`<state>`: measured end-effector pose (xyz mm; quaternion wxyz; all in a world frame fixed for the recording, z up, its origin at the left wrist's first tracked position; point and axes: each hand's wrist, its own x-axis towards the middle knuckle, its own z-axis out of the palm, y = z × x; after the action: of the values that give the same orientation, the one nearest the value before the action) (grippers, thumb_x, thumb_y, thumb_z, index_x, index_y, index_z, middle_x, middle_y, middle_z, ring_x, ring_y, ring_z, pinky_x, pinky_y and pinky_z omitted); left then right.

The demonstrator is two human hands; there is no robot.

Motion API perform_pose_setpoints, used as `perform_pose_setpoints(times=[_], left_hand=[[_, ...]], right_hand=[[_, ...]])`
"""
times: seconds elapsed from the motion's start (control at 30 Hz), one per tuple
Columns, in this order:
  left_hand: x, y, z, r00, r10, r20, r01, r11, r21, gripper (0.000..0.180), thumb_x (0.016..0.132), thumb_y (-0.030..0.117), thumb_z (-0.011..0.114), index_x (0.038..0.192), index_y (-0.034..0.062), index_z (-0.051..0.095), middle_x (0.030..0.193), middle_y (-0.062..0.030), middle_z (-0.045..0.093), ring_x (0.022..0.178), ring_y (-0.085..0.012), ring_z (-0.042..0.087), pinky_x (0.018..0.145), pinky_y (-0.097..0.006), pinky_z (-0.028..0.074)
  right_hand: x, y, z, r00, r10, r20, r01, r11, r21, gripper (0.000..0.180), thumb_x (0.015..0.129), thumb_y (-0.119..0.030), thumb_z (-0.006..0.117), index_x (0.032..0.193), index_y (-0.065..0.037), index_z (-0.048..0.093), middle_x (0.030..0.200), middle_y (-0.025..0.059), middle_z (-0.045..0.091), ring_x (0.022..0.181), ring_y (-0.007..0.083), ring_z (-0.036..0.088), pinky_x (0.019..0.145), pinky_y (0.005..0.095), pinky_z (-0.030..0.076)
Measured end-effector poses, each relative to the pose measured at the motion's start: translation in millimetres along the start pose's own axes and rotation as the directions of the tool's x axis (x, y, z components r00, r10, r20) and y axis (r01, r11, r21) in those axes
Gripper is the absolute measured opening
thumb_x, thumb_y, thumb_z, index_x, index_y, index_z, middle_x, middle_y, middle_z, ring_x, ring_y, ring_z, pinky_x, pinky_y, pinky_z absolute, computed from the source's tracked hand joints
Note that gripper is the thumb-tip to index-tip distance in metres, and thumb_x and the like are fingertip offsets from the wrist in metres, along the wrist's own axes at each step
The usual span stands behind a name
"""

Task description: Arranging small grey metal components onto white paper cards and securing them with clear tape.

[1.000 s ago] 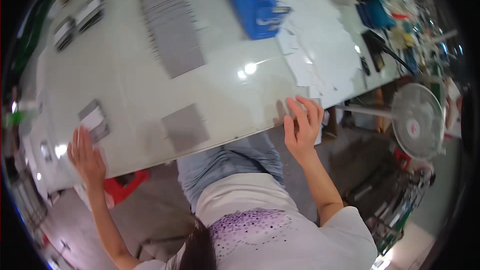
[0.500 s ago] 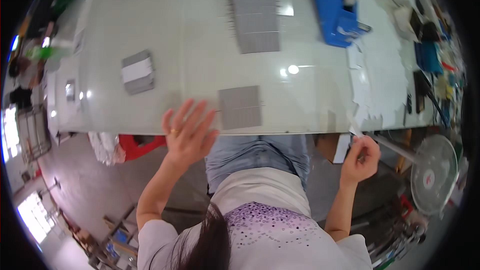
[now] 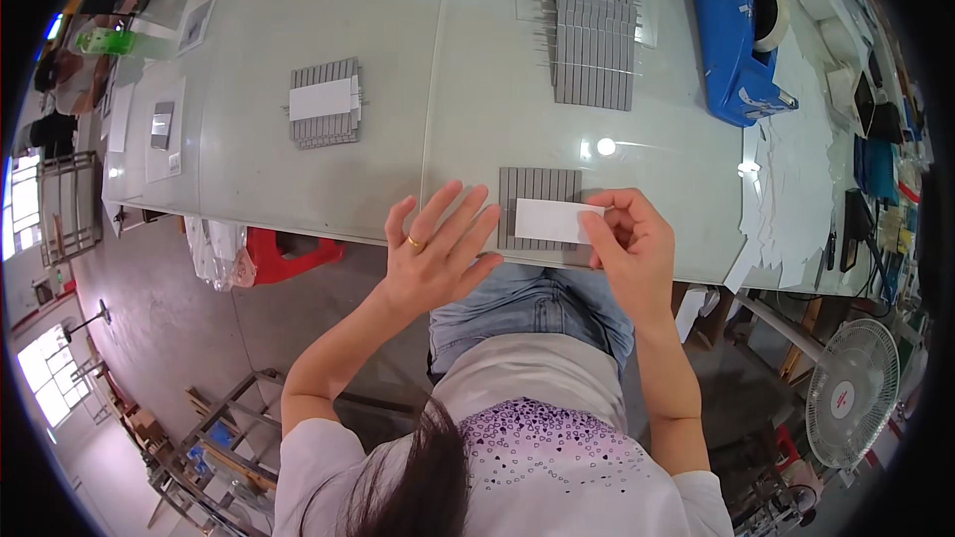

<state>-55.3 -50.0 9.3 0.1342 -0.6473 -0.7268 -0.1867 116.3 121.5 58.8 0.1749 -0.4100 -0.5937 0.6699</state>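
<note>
At the table's front edge lies a grey square of narrow strips joined by thin threads or wires (image 3: 537, 182). My right hand (image 3: 637, 247) pinches the right end of a white paper strip (image 3: 550, 221), which lies over the middle of that square. My left hand (image 3: 435, 251) is spread open beside the square's left side, fingers apart and holding nothing. Farther left rests a stack of similar grey strip pieces (image 3: 326, 131) with a white paper band (image 3: 323, 99) across it. A long overlapping row of the same grey pieces (image 3: 594, 50) stretches toward the far side.
A blue tape dispenser (image 3: 721, 40) stands at the right, next to overlapping white paper strips (image 3: 791, 189). Right of the table is a fan (image 3: 851, 393); a red stool (image 3: 288, 261) is below the front edge at left. A green bottle (image 3: 104, 41) sits far left.
My right hand has come from the table's right edge to the grey square, bringing the white paper strip over it. My left hand stays spread near the square. The whole view has shifted.
</note>
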Motion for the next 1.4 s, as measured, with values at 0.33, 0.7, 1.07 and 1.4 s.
perform_pose_setpoints(times=[0.33,0.7,1.07,1.4], left_hand=[[5,7,-10,0.995,0.009,0.103,-0.016,0.997,0.074,0.056,0.083,0.047,0.065,0.130,0.0169,0.062,0.139,-0.0036,0.055,0.136,-0.0253,0.039,0.111,-0.051,0.020],[6,11,-20,0.985,0.013,0.174,-0.028,0.996,0.087,0.059,0.083,0.050,0.065,0.131,0.0155,0.061,0.141,-0.0037,0.053,0.137,-0.0259,0.038,0.111,-0.051,0.018],[-5,3,-26,0.990,0.117,-0.077,-0.110,0.989,0.097,0.041,0.092,0.042,0.055,0.121,0.0169,0.069,0.138,-0.0016,0.056,0.129,-0.0264,0.046,0.110,-0.047,0.026],[162,63,-12,0.993,-0.118,-0.029,0.068,0.740,-0.669,0.025,0.091,0.020,0.061,0.112,0.0122,0.071,0.127,-0.0074,0.060,0.118,-0.0278,0.051,0.101,-0.044,0.036]], right_hand=[[10,-2,10,1.000,0.010,0.009,-0.009,0.995,-0.103,0.013,0.092,-0.007,0.066,0.102,0.000,0.061,0.070,-0.0006,0.060,0.052,0.0023,0.046,0.047,0.0181,0.037],[8,3,11,0.999,-0.039,0.010,0.040,0.984,-0.173,0.014,0.091,-0.006,0.066,0.103,0.000,0.061,0.070,-0.0012,0.060,0.053,0.0012,0.046,0.046,0.0176,0.034],[31,-29,-93,0.787,-0.451,-0.420,0.222,0.843,-0.490,0.011,0.095,-0.009,0.062,0.102,-0.003,0.068,0.078,-0.0019,0.061,0.070,0.0034,0.051,0.057,0.0202,0.038],[108,-67,-167,0.759,-0.598,-0.258,0.308,0.678,-0.667,0.011,0.085,-0.015,0.069,0.089,-0.005,0.072,0.099,0.0036,0.062,0.092,0.0158,0.055,0.076,0.0302,0.041]])
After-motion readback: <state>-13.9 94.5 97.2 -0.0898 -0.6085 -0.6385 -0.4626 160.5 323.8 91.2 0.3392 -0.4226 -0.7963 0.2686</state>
